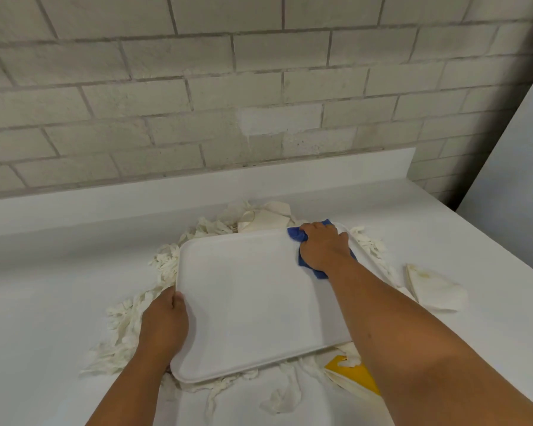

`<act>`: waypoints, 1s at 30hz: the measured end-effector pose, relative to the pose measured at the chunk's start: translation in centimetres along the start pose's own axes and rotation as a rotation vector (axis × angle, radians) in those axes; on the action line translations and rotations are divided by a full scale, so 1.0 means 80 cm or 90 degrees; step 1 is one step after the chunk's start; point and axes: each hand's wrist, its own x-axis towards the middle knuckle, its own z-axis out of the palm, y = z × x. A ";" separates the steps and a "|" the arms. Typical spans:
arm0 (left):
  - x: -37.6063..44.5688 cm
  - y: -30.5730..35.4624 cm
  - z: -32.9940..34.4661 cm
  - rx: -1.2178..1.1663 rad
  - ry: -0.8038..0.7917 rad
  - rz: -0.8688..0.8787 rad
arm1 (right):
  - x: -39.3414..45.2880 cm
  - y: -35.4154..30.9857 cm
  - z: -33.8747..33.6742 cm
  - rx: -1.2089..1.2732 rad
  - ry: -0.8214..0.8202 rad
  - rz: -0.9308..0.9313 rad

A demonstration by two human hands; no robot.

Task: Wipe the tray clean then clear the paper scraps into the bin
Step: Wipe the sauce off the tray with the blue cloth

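White plastic rectangular tray [253,302] lies in the middle of the white desk [59,265], on top of shredded white paper scraps [120,327]. Your left hand [163,327] grasps the tray's near-left rim; your right hand [323,245] presses a bunched blue cloth [296,233] into the far-right corner, its grip curled over the fabric. Push too hard and the tray may slide on the loose paper, scattering scraps off the desk. A stained crumpled napkin [434,289] lies to the right, a yellow wrapper [354,376] under your forearm. Pale brick wall [197,87] behind. No bin shows.
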 end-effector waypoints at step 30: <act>0.001 0.000 0.000 0.042 0.001 0.003 | -0.112 0.070 -0.097 -0.127 -0.216 -0.039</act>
